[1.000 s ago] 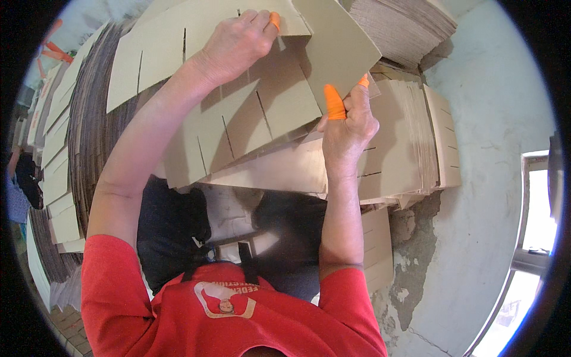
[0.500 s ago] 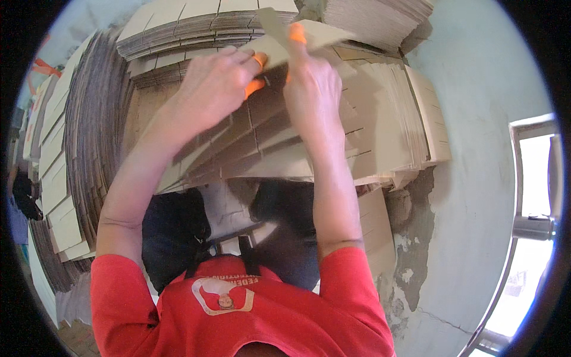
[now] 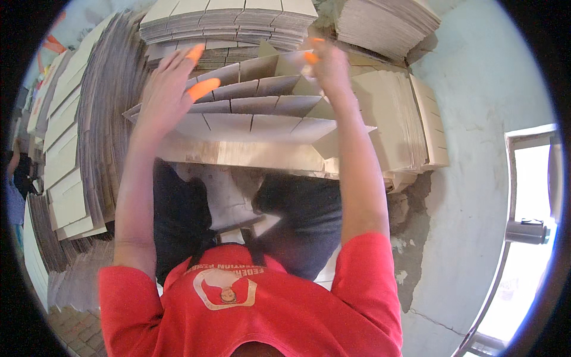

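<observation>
Several slotted cardboard strips stand on edge in rows in front of me, and a cardboard cross strip meets them near their right ends. Over their left part is my left hand, open, its orange-covered thumb and finger spread apart with nothing between them. At the far right end of the rows, my right hand is slightly blurred. Its orange-tipped fingers close around the end of the farthest cardboard strip. The palm hides part of that corner.
Flat cardboard stacks stand around: a slotted stack behind, another stack at far right, a leaning pile on the right and a tall pile on the left. A wall with a bright window borders the right.
The held cardboard piece has come down, and the strips now stand upright in spread rows. My left hand has moved left and opened; my right hand has shifted right.
</observation>
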Tool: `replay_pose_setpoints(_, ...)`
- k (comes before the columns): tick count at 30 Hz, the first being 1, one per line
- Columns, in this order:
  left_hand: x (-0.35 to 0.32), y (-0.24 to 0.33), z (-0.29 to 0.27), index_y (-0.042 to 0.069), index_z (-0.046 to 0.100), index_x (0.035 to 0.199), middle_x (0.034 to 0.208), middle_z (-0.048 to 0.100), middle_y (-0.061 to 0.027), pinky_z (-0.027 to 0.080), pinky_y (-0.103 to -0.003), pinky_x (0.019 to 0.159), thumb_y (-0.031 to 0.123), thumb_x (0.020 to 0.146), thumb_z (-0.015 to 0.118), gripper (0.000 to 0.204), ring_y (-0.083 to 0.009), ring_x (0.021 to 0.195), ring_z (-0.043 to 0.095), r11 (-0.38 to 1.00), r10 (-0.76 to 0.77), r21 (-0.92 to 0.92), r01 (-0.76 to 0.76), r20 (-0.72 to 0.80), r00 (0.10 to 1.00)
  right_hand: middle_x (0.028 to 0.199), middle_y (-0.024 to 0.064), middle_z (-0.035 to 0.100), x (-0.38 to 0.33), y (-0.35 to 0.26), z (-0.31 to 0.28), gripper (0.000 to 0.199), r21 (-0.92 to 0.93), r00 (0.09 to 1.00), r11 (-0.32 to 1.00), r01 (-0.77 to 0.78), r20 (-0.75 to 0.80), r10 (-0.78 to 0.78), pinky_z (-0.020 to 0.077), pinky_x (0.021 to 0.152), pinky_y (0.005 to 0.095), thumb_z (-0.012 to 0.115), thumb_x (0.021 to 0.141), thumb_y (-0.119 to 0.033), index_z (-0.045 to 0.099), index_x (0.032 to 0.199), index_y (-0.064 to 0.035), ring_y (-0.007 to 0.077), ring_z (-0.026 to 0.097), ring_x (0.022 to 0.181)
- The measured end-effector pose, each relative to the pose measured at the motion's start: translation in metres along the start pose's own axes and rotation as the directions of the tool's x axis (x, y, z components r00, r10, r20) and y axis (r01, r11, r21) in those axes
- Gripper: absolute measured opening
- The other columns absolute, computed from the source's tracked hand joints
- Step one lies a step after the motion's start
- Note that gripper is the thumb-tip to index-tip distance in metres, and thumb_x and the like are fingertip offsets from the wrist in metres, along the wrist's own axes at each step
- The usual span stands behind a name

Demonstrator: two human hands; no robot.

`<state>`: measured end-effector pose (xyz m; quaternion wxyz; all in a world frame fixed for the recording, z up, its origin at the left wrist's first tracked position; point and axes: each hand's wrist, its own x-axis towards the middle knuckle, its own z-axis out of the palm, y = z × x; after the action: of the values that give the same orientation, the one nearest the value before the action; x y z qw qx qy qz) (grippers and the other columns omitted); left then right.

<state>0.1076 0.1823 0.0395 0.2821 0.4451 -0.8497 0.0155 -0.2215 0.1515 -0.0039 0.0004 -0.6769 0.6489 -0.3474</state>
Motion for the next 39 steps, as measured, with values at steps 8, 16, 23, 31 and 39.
replay_pose_setpoints(8,-0.097,-0.066,0.06,0.007,0.037,0.146,0.149,0.037,-0.0156,0.023,-0.042,0.115,0.032,0.097,0.055,0.058,-0.031,0.14,0.031,0.862,-0.502,-0.189,0.471,-0.46,0.733,0.09,0.0144,0.068,-0.141,-0.001,-0.099,0.04,-0.522,0.992,0.844,-0.126,-0.075,0.102,0.0513,0.062,0.0389,0.066,0.089,-0.019,0.06,0.128,-0.0114,0.0292,0.066,0.075)
replay_pose_setpoints(16,-0.036,-0.1,0.09,-0.003,0.027,0.148,0.154,0.027,-0.0163,0.017,-0.037,0.118,0.033,0.097,0.056,0.069,-0.0291,0.144,0.024,0.723,-0.631,-0.612,0.32,-0.396,0.667,0.097,0.0134,0.065,-0.174,0.024,-0.078,0.061,-0.416,0.979,0.895,0.16,0.182,-0.09,0.0526,0.056,0.0416,0.058,0.074,0.003,0.053,0.133,-0.0099,0.0323,0.065,0.069)
replay_pose_setpoints(23,-0.027,-0.13,0.106,0.001,0.03,0.149,0.153,0.031,-0.0145,0.02,-0.036,0.116,0.033,0.095,0.059,0.069,-0.0255,0.142,0.028,0.669,-0.592,-0.696,0.261,-0.287,0.753,0.112,0.015,0.063,-0.178,0.056,-0.11,0.046,-0.192,0.993,0.978,-0.079,-0.106,0.06,0.0542,0.065,0.0379,0.067,0.09,-0.019,0.053,0.133,-0.0085,0.029,0.064,0.09)
replay_pose_setpoints(31,-0.037,-0.087,0.066,0.002,0.041,0.144,0.144,0.045,-0.0089,0.029,-0.03,0.109,0.02,0.096,0.057,0.054,-0.0181,0.132,0.04,0.656,-0.65,-0.7,0.282,-0.336,0.682,0.118,0.0164,0.061,-0.181,0.17,-0.157,0.071,-0.801,0.855,0.419,-0.429,-0.21,0.474,0.0436,0.092,0.0499,0.075,0.078,-0.045,0.05,0.135,-0.0122,0.0354,0.056,0.112)
replay_pose_setpoints(39,-0.051,-0.062,0.039,0.002,0.049,0.139,0.133,0.057,-0.0083,0.036,-0.029,0.104,0.014,0.097,0.055,0.044,-0.0167,0.121,0.052,0.736,-0.555,-0.635,0.234,-0.367,0.747,0.093,0.0149,0.07,-0.175,0.207,-0.178,0.036,-0.576,0.833,0.623,-0.529,-0.214,0.51,0.0492,0.079,0.0459,0.075,0.079,-0.038,0.066,0.1,-0.0101,0.0355,0.065,0.093)
